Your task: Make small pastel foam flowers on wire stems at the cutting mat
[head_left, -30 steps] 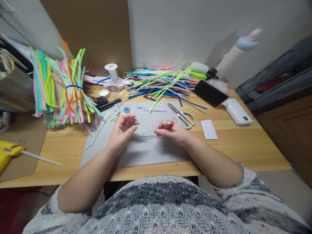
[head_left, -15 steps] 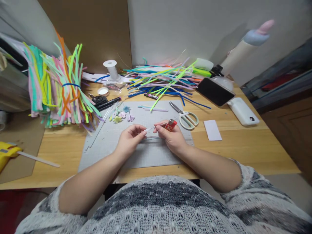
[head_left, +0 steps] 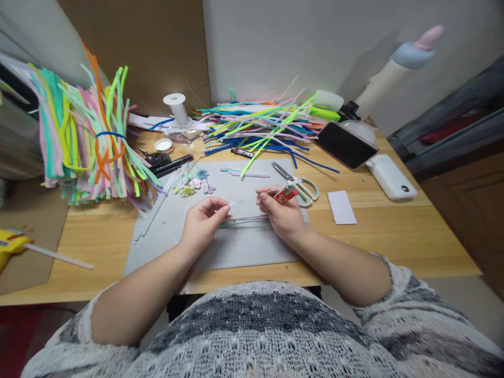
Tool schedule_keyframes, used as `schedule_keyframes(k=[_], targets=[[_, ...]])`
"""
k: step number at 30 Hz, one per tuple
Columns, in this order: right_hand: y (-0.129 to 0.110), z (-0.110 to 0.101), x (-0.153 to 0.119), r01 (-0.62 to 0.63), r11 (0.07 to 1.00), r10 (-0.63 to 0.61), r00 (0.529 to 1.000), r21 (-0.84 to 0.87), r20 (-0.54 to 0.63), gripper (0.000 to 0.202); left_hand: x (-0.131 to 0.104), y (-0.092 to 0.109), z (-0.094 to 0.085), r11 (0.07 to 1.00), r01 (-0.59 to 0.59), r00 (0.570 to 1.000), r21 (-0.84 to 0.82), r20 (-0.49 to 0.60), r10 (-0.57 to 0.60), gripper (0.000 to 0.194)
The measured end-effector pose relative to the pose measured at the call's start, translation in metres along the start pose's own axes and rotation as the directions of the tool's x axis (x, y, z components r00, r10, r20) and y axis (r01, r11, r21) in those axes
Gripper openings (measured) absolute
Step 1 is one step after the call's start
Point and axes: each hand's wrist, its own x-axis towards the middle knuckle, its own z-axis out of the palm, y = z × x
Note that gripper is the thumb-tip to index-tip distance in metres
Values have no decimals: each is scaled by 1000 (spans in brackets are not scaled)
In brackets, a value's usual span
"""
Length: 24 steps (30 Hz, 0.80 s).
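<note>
My left hand (head_left: 202,219) is closed, thumb against forefinger, on a thin white pipe cleaner (head_left: 235,202). Its tapered end points right, toward my other hand, with a fine tip like bare wire. My right hand (head_left: 286,218) is wrapped around a red lighter (head_left: 285,196), metal top upward; whether its pinched fingertips also hold a thin bit I cannot tell. A gap separates the two hands. Below them, thin dark and greenish stems (head_left: 246,220) stretch across the grey cutting mat (head_left: 236,252). Small pastel fuzzy flowers (head_left: 192,185) lie beyond my left hand.
Scissors (head_left: 301,186) lie just past my right hand. A large pipe cleaner bundle (head_left: 106,136) stands left, and a loose pile (head_left: 268,123) covers the back. A phone (head_left: 346,146), white power bank (head_left: 391,177) and white card (head_left: 341,207) are right; a yellow glue gun (head_left: 10,244) is left.
My hands have moved apart, the left going left with the white pipe cleaner and the right going right with the lighter. More of the stems below shows between them.
</note>
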Motion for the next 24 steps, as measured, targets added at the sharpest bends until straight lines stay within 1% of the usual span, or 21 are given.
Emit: schedule_keyframes(k=[4, 6, 8, 13, 15, 17, 19, 21, 24], targets=[[-2, -1, 1, 11, 1000, -11, 1000, 24, 1, 17, 1, -2, 0, 1000, -12, 1000, 10, -13, 12, 21], [-4, 0, 1, -2, 1000, 2, 1000, 25, 11, 20, 1, -2, 0, 1000, -20, 1000, 12, -19, 20, 21], [-7, 1, 1, -27, 999, 26, 1000, 38, 16, 27, 1, 0, -1, 999, -44, 998, 29, -49, 45, 21], [-12, 1, 1, -67, 993, 61, 997, 100, 56, 51, 1, 7, -5, 986, -139, 974, 93, -169, 153, 20], [-11, 1, -1, -76, 994, 69, 993, 77, 94, 52, 2, 8, -8, 971, -203, 955, 129, -193, 226, 17], [-11, 2, -3, -79, 997, 81, 989, -20, 127, 46, 2, 9, -10, 943, -281, 927, 181, -203, 315, 13], [-13, 2, -6, -53, 984, 81, 983, -170, 163, 41, 0, 9, -11, 909, -348, 898, 230, -198, 394, 9], [-15, 4, -8, 9, 949, 61, 976, -315, 210, 39, -2, 9, -11, 879, -397, 876, 265, -175, 449, 7], [-16, 6, -10, 112, 882, 13, 965, -458, 261, 36, -7, 10, -8, 845, -437, 863, 309, -119, 490, 7]])
